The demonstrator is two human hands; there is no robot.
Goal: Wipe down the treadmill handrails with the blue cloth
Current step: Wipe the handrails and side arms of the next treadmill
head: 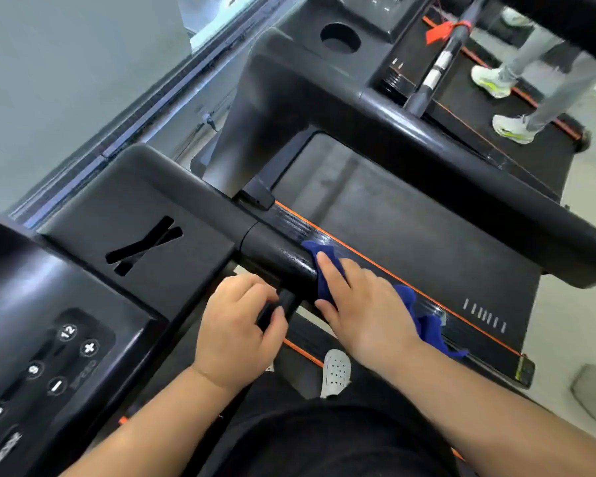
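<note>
A black treadmill handrail (279,258) runs from the console toward the lower right. My right hand (362,304) wraps the blue cloth (424,321) around this rail, fingers spread over it; cloth ends stick out past the fingertips and beyond the wrist. My left hand (238,332) is closed around a short black grip bar (276,309) that branches off just below the rail. The rail under the cloth is hidden.
The console panel (66,356) with speed buttons sits at lower left. A neighbouring treadmill's thick handrail (461,173) crosses the upper right, with its belt (410,235) below. Another person's legs in white shoes (513,127) stand at top right. My white shoe (336,373) is below.
</note>
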